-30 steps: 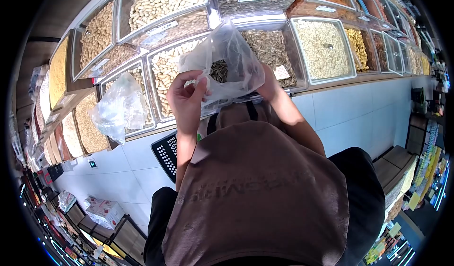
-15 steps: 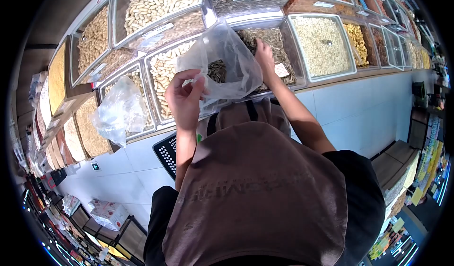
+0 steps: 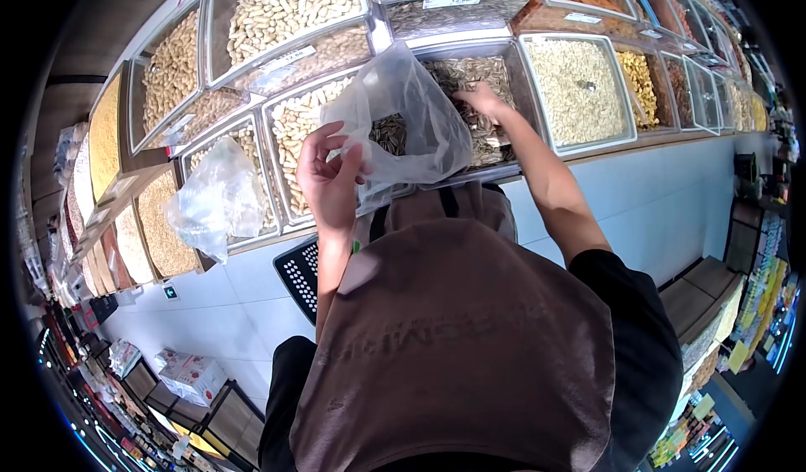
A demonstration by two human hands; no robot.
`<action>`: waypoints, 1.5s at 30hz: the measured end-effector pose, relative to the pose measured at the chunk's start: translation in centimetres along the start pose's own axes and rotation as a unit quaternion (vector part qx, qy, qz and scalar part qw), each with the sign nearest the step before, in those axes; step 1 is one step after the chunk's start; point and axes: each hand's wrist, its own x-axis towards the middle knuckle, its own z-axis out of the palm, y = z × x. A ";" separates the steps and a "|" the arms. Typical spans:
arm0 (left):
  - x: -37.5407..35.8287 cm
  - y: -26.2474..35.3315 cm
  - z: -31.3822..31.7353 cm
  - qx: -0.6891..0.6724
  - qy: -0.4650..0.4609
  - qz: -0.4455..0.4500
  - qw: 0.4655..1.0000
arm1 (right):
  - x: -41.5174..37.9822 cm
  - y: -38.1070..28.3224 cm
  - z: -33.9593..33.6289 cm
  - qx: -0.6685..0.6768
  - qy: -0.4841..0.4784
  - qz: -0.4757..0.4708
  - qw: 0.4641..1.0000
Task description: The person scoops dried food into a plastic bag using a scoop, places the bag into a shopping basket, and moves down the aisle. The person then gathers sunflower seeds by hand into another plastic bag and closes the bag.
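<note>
left hand point(image 3: 329, 178) pinches rim of clear plastic bag point(image 3: 401, 119), mouth up, some seeds inside | right hand point(image 3: 485, 103) arm outstretched, fingers curled into sunflower seed bin point(image 3: 480, 94) just right of bag, grip contents unclear | right hand nearer seeds | peanut bin point(image 3: 295, 128) behind left hand

Bag point(image 3: 411, 111): thin clear plastic film, crinkled, glossy highlights; dark striped seeds show through. Second bag point(image 3: 214, 199): same clear film, crumpled, shiny. Seed bin point(image 3: 525, 94): clear hard plastic walls, smooth, glossy; contents rough, matt, striped husks. Peanut bin point(image 3: 290, 132): clear plastic, pale rough shells inside. Apron point(image 3: 462, 338): brown cloth, matt, soft weave, faint tonal print. Wall panel point(image 3: 655, 195) below bins: white, smooth, slightly glossy.
</note>
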 end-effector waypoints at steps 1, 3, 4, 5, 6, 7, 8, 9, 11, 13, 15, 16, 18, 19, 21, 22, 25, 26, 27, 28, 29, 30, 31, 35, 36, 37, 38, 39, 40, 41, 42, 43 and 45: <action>0.2 0.1 0.1 0.000 0.001 -0.002 1.000 | -2.9 -4.3 -1.3 0.025 0.016 0.094 0.995; 0.5 0.2 0.5 0.023 -0.008 0.002 1.000 | -5.4 -7.4 -1.9 0.077 0.071 0.146 0.984; 0.5 0.1 0.6 0.022 -0.010 -0.006 1.000 | -7.1 -9.9 -2.5 0.111 0.058 0.162 0.979; 0.7 0.0 0.7 0.019 -0.022 -0.010 1.000 | -6.9 -9.0 -2.7 0.094 0.019 0.135 0.986; 1.0 -0.1 0.8 0.016 -0.033 -0.010 0.999 | -6.8 -9.3 -3.1 0.077 -0.020 0.103 0.991; 1.1 -0.2 1.0 0.012 -0.034 -0.016 0.999 | -7.0 -9.6 -3.0 0.076 -0.019 0.103 0.992; 1.2 -0.3 1.2 0.012 -0.034 -0.016 0.999 | -7.4 -9.8 -2.7 0.092 0.000 0.067 0.994; 1.3 -0.3 1.3 0.005 -0.036 -0.019 0.999 | -8.2 -10.9 -2.6 0.106 0.018 0.030 0.994; 1.6 -0.3 1.5 -0.003 -0.033 -0.023 0.999 | -9.6 -13.9 -3.3 0.115 0.005 0.002 0.993; 1.9 -0.2 1.6 -0.018 -0.040 -0.023 0.999 | -13.0 -19.8 -3.5 0.104 0.046 -0.042 0.993; 2.3 -0.2 1.8 -0.011 -0.038 -0.017 0.999 | -12.9 -21.5 -4.7 0.086 0.008 -0.074 0.994; 2.3 -0.2 1.9 -0.006 -0.039 -0.011 0.999 | -14.3 -24.2 -5.0 0.089 0.009 -0.087 0.992; 2.3 -0.3 2.0 -0.003 -0.038 -0.014 0.999 | -16.4 -28.0 -3.8 0.099 0.036 -0.131 0.986; 2.4 -0.2 2.0 0.001 -0.036 -0.014 0.999 | -16.9 -29.2 -2.8 0.109 0.061 -0.177 0.976; 2.3 -0.1 2.0 -0.004 -0.034 -0.006 0.999 | -17.1 -29.9 -1.0 0.075 0.005 -0.212 0.974; 2.2 0.0 1.9 -0.010 -0.030 0.000 0.999 | -17.0 -29.9 -0.2 0.040 -0.054 -0.245 0.967; 1.8 0.2 1.2 0.004 -0.008 0.009 1.000 | -15.8 -28.8 2.5 -0.245 -0.076 -0.268 0.929; 1.6 0.1 1.0 0.005 -0.003 0.009 1.000 | -15.4 -27.8 3.1 -0.244 -0.081 -0.271 0.928; 1.5 0.0 0.8 -0.001 0.011 0.005 1.000 | -15.6 -27.5 3.3 -0.208 -0.027 -0.322 0.923; 1.3 -0.1 0.7 -0.008 0.024 0.002 1.000 | -15.8 -27.3 3.1 -0.171 0.028 -0.370 0.913; 1.1 -0.3 0.6 -0.009 0.025 0.002 1.000 | -16.3 -27.2 2.0 -0.137 0.000 -0.347 0.928; 0.8 -0.4 0.4 -0.002 0.028 -0.002 1.000 | -16.2 -26.8 1.2 -0.137 0.001 -0.345 0.928; 0.8 -0.6 0.4 0.003 0.028 -0.003 1.000 | -15.6 -26.6 0.2 -0.052 -0.056 -0.264 0.961; 0.6 -1.0 0.5 -0.006 0.009 -0.010 1.000 | -14.1 -23.8 -2.4 0.165 -0.052 -0.208 0.963; 0.6 -1.0 0.5 -0.008 0.006 -0.008 1.000 | -12.7 -21.8 -2.8 0.260 -0.023 -0.203 0.944; 0.7 -0.9 0.6 -0.005 0.000 -0.006 1.000 | -11.3 -19.7 -2.9 0.165 0.035 -0.140 0.976; 0.8 -1.0 0.6 -0.002 -0.005 -0.004 1.000 | -9.4 -17.2 -2.9 0.068 0.093 -0.073 0.991; 0.9 -1.1 0.7 -0.003 -0.006 -0.003 1.000 | -6.9 -13.3 -2.5 -0.106 0.153 -0.041 0.982; 1.0 -1.2 0.7 -0.008 -0.019 0.005 1.000 | -5.2 -9.7 -1.7 -0.275 0.207 -0.003 0.939; 0.9 -1.3 0.7 -0.013 -0.032 0.013 0.999 | -4.9 -8.4 -1.1 -0.272 0.158 0.076 0.946; 0.8 -1.2 0.8 -0.012 -0.034 0.014 0.999 | -4.6 -7.5 -0.6 -0.267 0.108 0.150 0.946; 0.6 -0.9 0.9 -0.009 -0.035 0.010 0.999 | -4.6 -5.8 0.2 -0.365 0.123 0.106 0.917; 0.2 -0.5 0.9 -0.005 -0.031 0.011 0.999 | -2.8 -1.8 0.9 -0.194 0.105 0.120 0.968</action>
